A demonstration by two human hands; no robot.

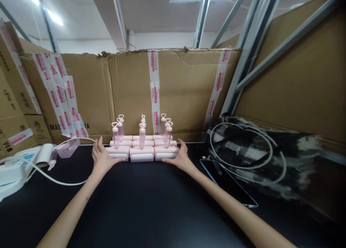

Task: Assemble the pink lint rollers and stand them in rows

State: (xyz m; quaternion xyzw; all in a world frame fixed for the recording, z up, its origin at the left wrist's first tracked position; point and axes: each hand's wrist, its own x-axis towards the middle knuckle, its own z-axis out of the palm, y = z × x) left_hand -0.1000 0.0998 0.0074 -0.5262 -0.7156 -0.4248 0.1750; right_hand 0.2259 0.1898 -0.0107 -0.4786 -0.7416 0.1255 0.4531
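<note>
Several pink box-shaped holders (142, 154) with white lower fronts stand in close rows on the black table. Slim translucent pink tubes (142, 138) with heart-shaped loops on top rise upright from them in three groups. My left hand (102, 158) is at the left end of the block, fingers spread and raised, thumb along the front of the left holder (119, 154). At the right end, my right hand (181, 158) mirrors it, thumb against the front of the right holder (166, 154). Both hands are open, with the block between them.
On the left lie a white roll (44, 154), a lilac holder (69, 149) and a white device (12, 176) with a cable. To the right are a phone (229, 183) and a coiled white cable (270, 147) on dark patterned fabric. A taped cardboard wall (129, 89) stands behind.
</note>
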